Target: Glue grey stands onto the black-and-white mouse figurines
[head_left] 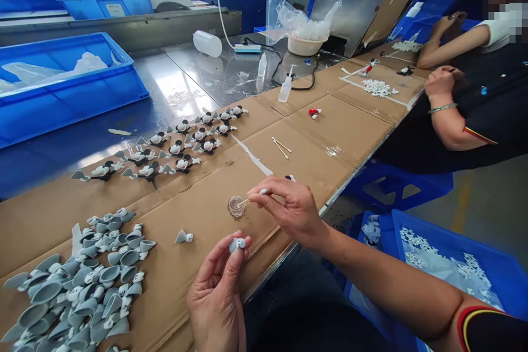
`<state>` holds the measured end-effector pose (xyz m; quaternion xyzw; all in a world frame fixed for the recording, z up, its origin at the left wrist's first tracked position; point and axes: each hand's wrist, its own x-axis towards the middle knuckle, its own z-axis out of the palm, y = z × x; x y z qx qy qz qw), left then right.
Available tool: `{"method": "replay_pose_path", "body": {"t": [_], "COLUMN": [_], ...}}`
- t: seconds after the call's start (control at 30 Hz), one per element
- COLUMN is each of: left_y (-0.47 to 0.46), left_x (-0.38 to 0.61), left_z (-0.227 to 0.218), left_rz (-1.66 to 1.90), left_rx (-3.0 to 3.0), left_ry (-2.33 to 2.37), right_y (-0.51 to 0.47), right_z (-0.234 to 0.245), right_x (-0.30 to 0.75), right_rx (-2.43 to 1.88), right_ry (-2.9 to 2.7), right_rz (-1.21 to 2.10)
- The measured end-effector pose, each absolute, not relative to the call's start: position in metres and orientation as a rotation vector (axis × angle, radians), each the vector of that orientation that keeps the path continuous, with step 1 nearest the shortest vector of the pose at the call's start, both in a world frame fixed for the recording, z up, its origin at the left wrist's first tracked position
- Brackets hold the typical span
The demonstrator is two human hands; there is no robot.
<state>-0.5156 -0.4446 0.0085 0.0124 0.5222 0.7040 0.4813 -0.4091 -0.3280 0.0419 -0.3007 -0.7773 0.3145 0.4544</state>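
**Grey piece pinched in the left hand, stick held at the cup by the right**

The left hand is closed around a small grey toy piece with a white glove-shaped tip. The piece is pinched between thumb and fingertips, just above the near edge of the cardboard-covered surface. The right hand is closed in a fine pinch on a thin stick, whose tip is set in a small clear cup standing just beyond the left hand.

The piece is judged to be light, stiff moulded plastic, smooth and easily dropped. It is best gripped by the wide grey cone, with the white tip left free.

One loose piece of the same kind lies near the cup. A pile of grey pieces is spread to the left, and rows of black-and-white figurines are laid farther out. A co-worker's hand is seen at the far right.
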Motion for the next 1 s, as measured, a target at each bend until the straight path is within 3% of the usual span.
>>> {"method": "replay_pose_path", "body": {"t": [0.5,1.0], "left_y": [-0.446,-0.445], "left_x": [-0.517,-0.515], "left_z": [0.005,0.009], "left_rz": [1.715,1.687], "left_rx": [0.019,0.046], "left_ry": [1.275,1.277], "right_y": [-0.316,-0.332], "right_z": [0.022,0.04], "right_x": [-0.418,-0.41], "right_rx": [-0.769,-0.801], "right_ry": [-1.985,-1.504], "right_rz": [0.763,1.444]}}
